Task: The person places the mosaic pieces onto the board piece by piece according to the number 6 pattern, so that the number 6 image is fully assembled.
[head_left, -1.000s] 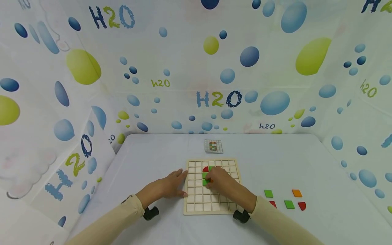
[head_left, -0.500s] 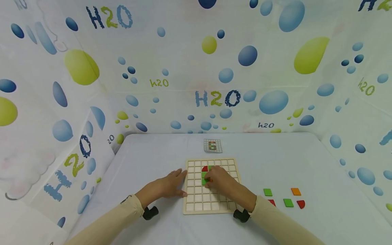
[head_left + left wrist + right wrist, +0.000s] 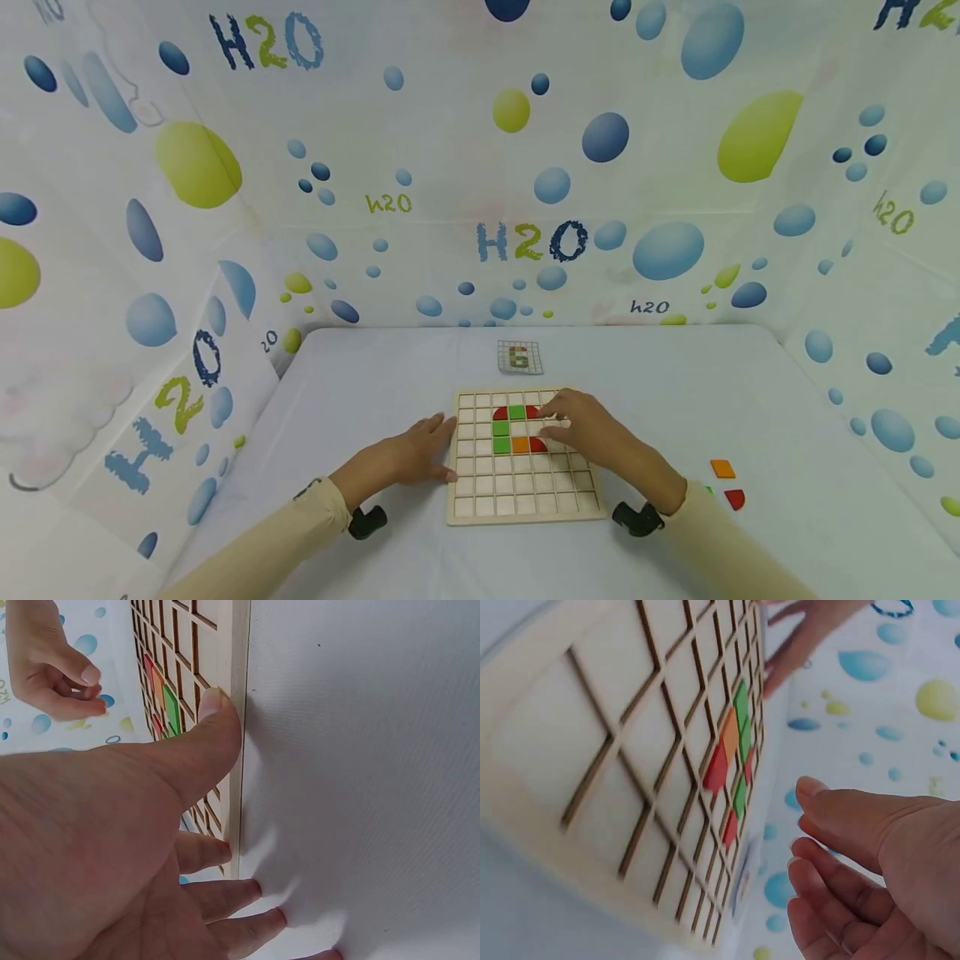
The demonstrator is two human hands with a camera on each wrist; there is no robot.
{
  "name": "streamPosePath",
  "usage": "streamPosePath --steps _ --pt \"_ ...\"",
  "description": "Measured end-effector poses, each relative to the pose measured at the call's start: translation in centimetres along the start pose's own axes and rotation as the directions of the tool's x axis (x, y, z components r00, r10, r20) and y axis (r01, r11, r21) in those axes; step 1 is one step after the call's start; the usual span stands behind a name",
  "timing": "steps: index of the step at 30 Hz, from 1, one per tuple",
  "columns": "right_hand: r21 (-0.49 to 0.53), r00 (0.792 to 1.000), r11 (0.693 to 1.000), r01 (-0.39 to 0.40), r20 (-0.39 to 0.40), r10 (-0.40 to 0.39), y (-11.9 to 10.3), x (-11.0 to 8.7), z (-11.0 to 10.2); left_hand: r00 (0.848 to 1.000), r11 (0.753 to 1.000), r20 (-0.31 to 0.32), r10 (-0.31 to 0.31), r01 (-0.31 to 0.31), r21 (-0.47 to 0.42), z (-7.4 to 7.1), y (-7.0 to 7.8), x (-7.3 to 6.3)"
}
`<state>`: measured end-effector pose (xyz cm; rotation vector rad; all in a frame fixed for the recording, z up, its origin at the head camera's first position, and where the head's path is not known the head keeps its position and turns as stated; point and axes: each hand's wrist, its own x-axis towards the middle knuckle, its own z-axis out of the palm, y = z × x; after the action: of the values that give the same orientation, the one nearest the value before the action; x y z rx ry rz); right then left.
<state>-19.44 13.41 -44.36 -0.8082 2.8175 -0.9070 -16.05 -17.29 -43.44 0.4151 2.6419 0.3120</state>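
Note:
A wooden grid board (image 3: 480,506) lies on the white-covered table. In its upper cells sit several tiles: a red rounded tile (image 3: 501,413), a green tile (image 3: 517,412), an orange tile (image 3: 521,445) and a red rounded tile (image 3: 537,445) among them. My left hand (image 3: 416,452) rests at the board's left edge, thumb (image 3: 214,705) on the frame and other fingers spread beside it. Over the board's right side is my right hand (image 3: 596,429). Its fingers (image 3: 832,881) are loosely bent, apart from the tiles in the right wrist view, and hold nothing visible.
A small pattern card (image 3: 519,357) lies behind the board. To the right are a loose orange tile (image 3: 723,468) and a loose red tile (image 3: 735,498). A green tile (image 3: 709,490) shows partly past the right sleeve, which may hide others.
My right hand has lifted off the tiles and moved right, uncovering the orange tile and red tiles in the grid. The right sleeve now covers some loose tiles. The left hand stays put.

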Motion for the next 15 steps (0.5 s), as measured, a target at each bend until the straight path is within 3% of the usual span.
streamPosePath --steps 9,15 --pt "-0.034 0.988 0.999 0.006 -0.152 -0.011 3.7 -3.0 -4.1 1.0 1.0 -0.002 0.007 -0.007 0.01 0.0 -0.1 0.2" --pt "-0.044 0.972 0.997 -0.063 -0.228 0.051 5.7 -5.5 -6.7 1.0 1.0 0.004 -0.002 0.002 0.009 0.1 -0.1 0.2"
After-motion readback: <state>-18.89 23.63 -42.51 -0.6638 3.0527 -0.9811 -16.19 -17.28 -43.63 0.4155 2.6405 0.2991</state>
